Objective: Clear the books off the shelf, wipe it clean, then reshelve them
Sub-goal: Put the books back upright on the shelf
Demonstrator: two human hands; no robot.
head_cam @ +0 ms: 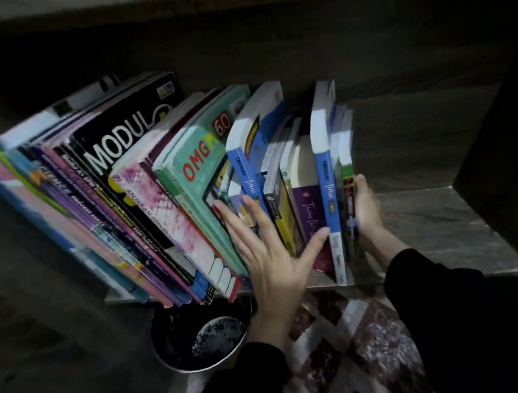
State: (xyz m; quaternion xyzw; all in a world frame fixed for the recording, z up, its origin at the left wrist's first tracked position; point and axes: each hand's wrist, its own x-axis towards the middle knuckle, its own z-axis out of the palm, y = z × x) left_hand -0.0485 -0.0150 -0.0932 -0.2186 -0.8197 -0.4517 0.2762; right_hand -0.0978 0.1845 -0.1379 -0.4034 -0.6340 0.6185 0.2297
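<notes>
A row of books stands on the wooden shelf (435, 233), leaning left. Large workbooks, among them a black "MODUL" book (120, 141) and a green "OMG" book (196, 178), fill the left part. Smaller paperbacks stand to their right, ending in a blue and white book (327, 168) and thinner ones behind it. My left hand (268, 254) lies flat with spread fingers against the spines of the small paperbacks. My right hand (365, 209) presses its fingers against the right face of the last book in the row.
The right part of the shelf board is bare, closed by a dark side wall (498, 140). Below the shelf edge stands a round metal bowl (200, 340) with liquid. A patterned floor covering (351, 348) lies under my arms.
</notes>
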